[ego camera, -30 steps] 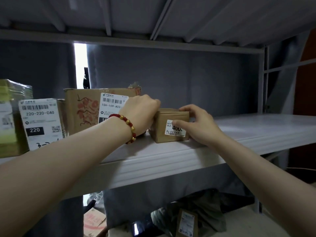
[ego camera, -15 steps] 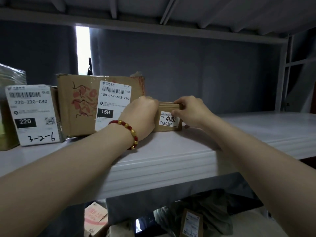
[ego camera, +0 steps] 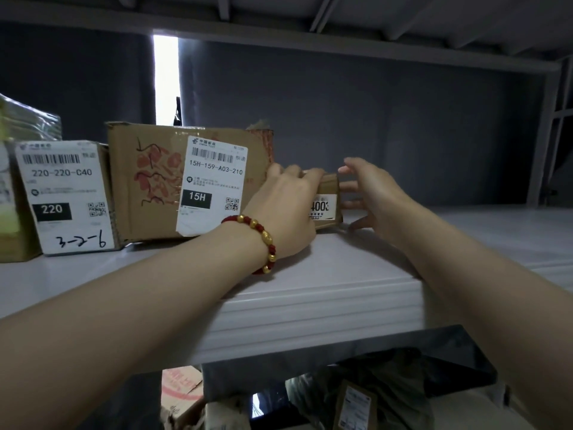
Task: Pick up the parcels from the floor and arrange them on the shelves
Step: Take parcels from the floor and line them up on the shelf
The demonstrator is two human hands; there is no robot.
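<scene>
A small brown parcel (ego camera: pixel 328 209) with a white "4003" label stands on the grey metal shelf (ego camera: pixel 341 290), right beside a large cardboard box (ego camera: pixel 148 187) labelled 15H. My left hand (ego camera: pixel 288 206), with a red and gold bead bracelet on the wrist, grips the small parcel, fingers curled over its top and left side. My right hand (ego camera: pixel 375 197) is at the parcel's right side, fingers straight and spread. I cannot tell whether its fingertips touch the parcel.
Left of the large box stand a parcel labelled 220 (ego camera: pixel 65 197) and a plastic-wrapped parcel (ego camera: pixel 18 128). Bare shelf stretches right to the upright post (ego camera: pixel 539 135). Below the shelf, on the floor, lie a printed carton (ego camera: pixel 181 389) and a brown labelled parcel (ego camera: pixel 353 408).
Both hands pushed the small parcel back and left until it stood against the large box. My right hand has let go of its front and now has its fingers spread at its right side.
</scene>
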